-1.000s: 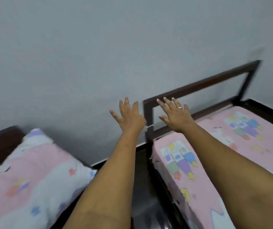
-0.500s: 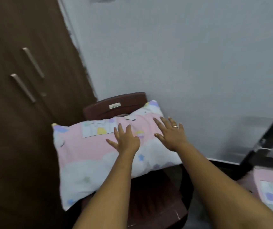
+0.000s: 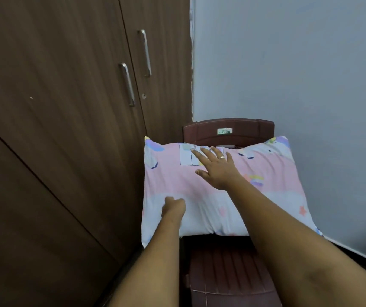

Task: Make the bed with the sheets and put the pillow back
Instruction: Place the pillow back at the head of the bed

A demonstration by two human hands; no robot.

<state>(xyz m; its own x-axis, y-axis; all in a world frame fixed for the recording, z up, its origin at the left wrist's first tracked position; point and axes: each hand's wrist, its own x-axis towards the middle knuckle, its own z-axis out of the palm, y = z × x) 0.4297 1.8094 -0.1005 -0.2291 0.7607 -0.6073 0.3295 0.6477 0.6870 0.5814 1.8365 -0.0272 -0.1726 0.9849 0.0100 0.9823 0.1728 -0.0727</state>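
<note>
A pink and white pillow (image 3: pixel 273 185) with cartoon prints lies across a dark red plastic chair (image 3: pixel 228 273), leaning on its backrest. My right hand (image 3: pixel 215 168) is spread flat over the pillow's upper middle, fingers straight, a ring on one finger. My left hand (image 3: pixel 173 207) is at the pillow's lower left part, fingers curled down into the fabric; whether it has a grip on the cloth is hard to tell. The bed is out of view.
A tall dark wooden wardrobe (image 3: pixel 66 129) with two metal handles fills the left side, close to the chair. A pale grey wall (image 3: pixel 299 74) stands behind and to the right. Dark floor shows at the lower right.
The view swung left from the bed to the chair. Both hands reached onto the pillow; the left hand went from spread fingers to curled at the pillow's lower left.
</note>
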